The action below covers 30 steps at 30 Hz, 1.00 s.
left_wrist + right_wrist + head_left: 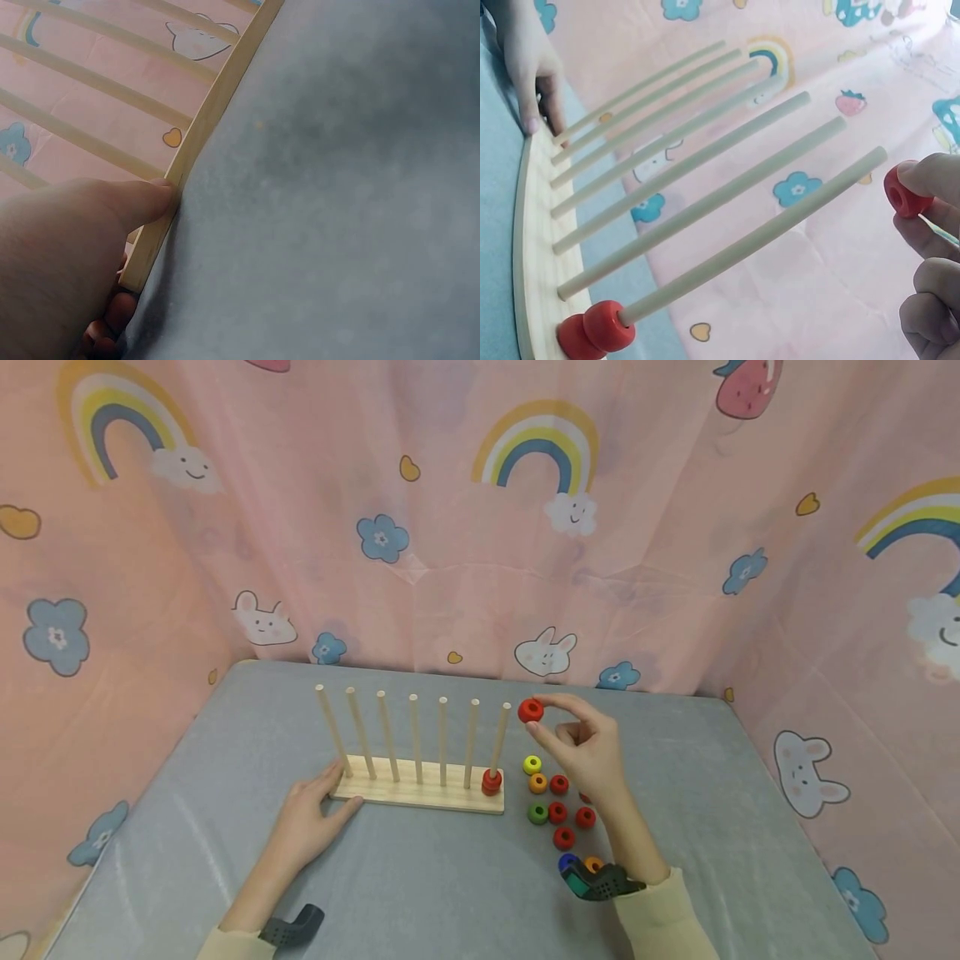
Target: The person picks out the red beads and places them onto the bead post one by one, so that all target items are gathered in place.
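Holding peg rack (420, 795) by left end with left hand (307, 817). Pinching red bead (527, 716) in right hand (596, 752) just beside top of rack's rightmost peg (500, 737). Got two red beads (491, 784) at that peg's base, loose multicoloured beads (552, 817) on grey tabletop (427, 881) right of rack.

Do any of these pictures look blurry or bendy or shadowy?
Head view: fairly clear, though the pegs seem to fan outward; left wrist view: the grey tabletop looks blurry, with a dark shadow beside the wooden board; right wrist view: the pink backdrop looks pale, and the board seems curved, perhaps from the lens.
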Available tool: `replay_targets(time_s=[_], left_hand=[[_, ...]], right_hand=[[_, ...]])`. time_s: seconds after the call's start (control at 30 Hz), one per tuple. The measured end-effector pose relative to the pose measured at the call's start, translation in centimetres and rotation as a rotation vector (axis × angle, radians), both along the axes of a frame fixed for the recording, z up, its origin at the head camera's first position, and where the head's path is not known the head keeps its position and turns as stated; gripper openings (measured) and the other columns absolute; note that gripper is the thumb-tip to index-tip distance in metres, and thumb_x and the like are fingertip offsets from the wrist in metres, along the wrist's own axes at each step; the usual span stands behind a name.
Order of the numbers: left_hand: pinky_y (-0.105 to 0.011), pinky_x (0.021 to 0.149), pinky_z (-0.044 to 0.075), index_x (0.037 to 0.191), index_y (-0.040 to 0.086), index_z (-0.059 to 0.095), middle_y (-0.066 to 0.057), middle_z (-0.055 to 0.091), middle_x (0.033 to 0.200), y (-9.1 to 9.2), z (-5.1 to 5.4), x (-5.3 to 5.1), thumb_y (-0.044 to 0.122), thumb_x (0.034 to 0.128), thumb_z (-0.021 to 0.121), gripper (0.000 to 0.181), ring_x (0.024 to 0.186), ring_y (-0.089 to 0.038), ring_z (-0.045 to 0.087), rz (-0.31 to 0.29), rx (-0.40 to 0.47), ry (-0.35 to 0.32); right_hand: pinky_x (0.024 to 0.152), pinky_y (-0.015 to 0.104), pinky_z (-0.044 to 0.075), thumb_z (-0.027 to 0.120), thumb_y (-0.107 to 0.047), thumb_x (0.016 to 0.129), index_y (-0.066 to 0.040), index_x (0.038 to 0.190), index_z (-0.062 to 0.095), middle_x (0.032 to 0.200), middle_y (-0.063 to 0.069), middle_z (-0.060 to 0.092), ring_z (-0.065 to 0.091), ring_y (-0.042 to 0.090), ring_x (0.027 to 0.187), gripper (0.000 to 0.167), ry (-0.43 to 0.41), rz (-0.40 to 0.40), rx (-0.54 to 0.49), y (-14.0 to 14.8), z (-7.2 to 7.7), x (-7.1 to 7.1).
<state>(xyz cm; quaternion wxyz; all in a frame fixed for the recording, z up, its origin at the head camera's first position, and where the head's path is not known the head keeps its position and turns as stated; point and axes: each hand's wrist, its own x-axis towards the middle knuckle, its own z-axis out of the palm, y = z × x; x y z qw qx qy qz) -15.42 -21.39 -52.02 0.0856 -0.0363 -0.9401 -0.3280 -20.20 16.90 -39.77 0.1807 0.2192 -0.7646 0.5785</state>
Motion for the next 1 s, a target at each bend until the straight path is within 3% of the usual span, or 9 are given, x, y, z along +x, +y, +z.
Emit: replay_targets(time_s=[0.73,1.0], left_hand=[[-0.065,0.103,0.047,0.153,-0.005,0.051,-0.023,0.050,0.158,0.1,0.4,0.3,0.032,0.0991,0.077,0.071,0.127,-0.049,0.055,0.003,0.008,-0.016],[-0.065,0.104,0.047,0.154,-0.005,0.050,-0.023,0.049,0.159,0.1,0.3,0.2,0.031,0.0991,0.077,0.071,0.128,-0.049,0.054,0.004,0.012,-0.021]], right_hand=[[0.038,0.033,0.019,0.079,0.009,0.090,-0.002,0.123,0.076,0.064,0.003,0.036,0.023,0.013,0.042,0.036,0.052,0.050,-0.033,-0.9,1.2,-0.3],[0.039,0.032,0.021,0.079,0.008,0.090,-0.003,0.123,0.076,0.075,-0.003,0.047,0.024,0.012,0.042,0.035,0.034,0.047,-0.032,-1.3,1.3,-0.3]])
